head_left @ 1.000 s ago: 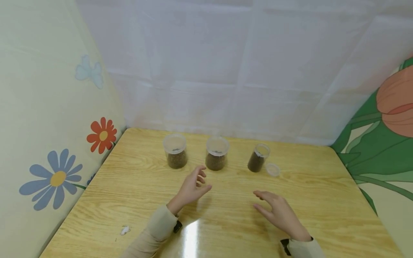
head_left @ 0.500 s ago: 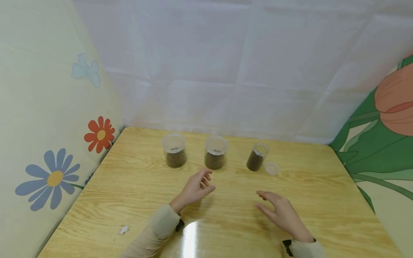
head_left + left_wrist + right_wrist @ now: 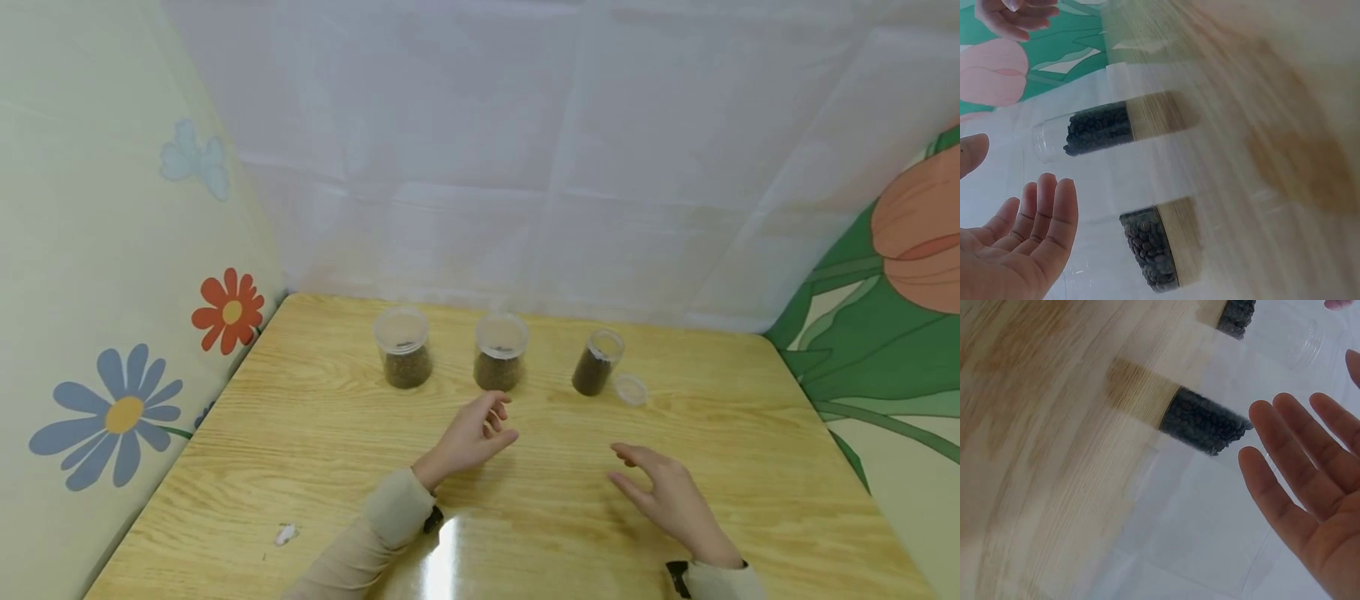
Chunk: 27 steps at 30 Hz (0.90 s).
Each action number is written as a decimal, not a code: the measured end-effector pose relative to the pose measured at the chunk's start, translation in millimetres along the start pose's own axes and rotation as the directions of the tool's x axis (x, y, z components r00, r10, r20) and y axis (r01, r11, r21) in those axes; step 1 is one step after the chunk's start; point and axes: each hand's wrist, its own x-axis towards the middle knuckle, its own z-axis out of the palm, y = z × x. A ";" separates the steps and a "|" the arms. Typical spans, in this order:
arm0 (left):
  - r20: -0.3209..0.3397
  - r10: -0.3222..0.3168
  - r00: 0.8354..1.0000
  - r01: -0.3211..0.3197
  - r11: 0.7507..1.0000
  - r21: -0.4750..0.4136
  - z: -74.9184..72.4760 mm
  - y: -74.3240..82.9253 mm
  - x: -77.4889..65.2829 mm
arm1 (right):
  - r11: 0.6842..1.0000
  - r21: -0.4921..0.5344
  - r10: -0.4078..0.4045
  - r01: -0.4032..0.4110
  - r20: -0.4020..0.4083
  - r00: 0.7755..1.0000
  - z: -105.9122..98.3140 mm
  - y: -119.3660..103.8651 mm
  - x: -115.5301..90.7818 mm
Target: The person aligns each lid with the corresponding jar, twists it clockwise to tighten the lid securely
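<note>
A wood-grained table [image 3: 720, 483] is spread beneath the left hand [image 3: 467, 435] and right hand [image 3: 673, 502], whose fingers are relaxed and released. Beyond the left fingers are set a wide jar [image 3: 407, 367] and a second wide jar [image 3: 498, 368]; beyond the right, a slim jar [image 3: 594, 372]. Ahead of the right fingers, a thin round lid [image 3: 631, 389] is laid. All jars are clear cylinders, part-filled with dark, pebbly beans [image 3: 1150, 247].

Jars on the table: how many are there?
3: in the head view, a wide jar at left, another wide jar in the middle, just beyond the left hand, and a narrow jar at right. None seems hidden.
</note>
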 end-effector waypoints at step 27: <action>0.060 -0.055 0.997 0.052 0.997 0.055 24.7 -1.8 47.6 | 0.999 0.012 0.030 -0.030 0.015 0.999 -1.9 2.8 -2.4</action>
